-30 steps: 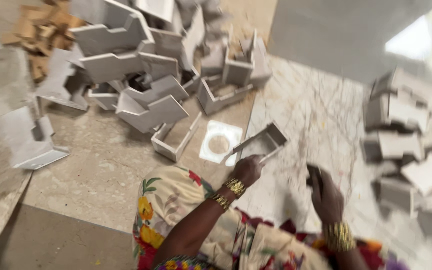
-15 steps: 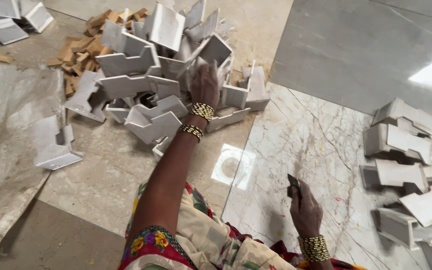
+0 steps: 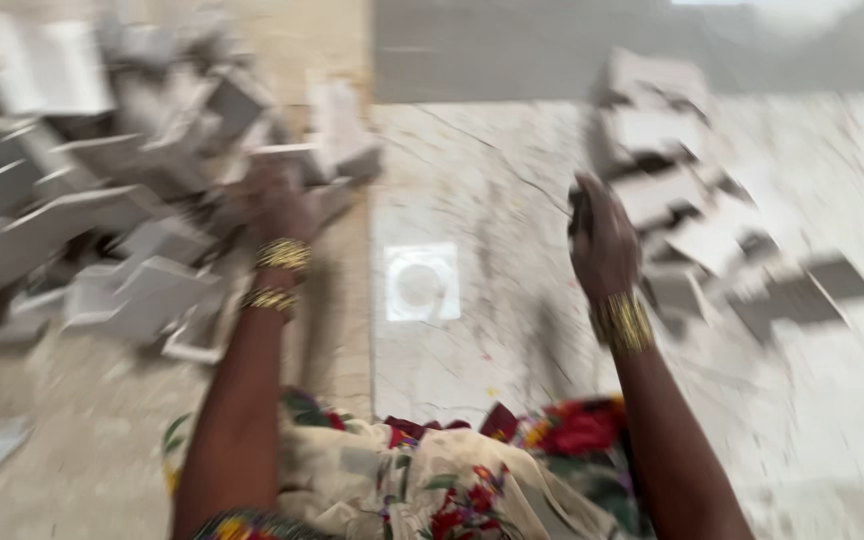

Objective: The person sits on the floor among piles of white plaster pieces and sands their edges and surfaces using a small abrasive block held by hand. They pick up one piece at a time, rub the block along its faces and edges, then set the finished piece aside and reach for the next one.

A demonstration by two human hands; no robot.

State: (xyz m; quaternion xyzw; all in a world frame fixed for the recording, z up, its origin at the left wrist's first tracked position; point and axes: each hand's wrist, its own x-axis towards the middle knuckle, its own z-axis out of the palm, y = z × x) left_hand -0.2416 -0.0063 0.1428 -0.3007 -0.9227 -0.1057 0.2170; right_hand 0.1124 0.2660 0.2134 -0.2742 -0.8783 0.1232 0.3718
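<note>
Now, from the head camera, everything is smeared by motion, so details are thin. The left hand [image 3: 277,205] reaches out into the heap of pale moulded pieces [image 3: 102,250] on the floor at the left, resting on or just above one near the heap's inner edge; the fingers are lost in blur, so I cannot tell whether they are closed on anything. The right hand [image 3: 602,240] is raised over the marble floor [image 3: 492,200], fingers curled narrow around a small dark tool [image 3: 577,210], with a second pile of pale pieces [image 3: 692,210] just beyond it. A square white patch with a ring [image 3: 422,282] lies between the two arms. The risk, as I judge it: the heap looks loosely stacked, so pulling one piece could shift its neighbours, and a quick grab could fumble it.
</note>
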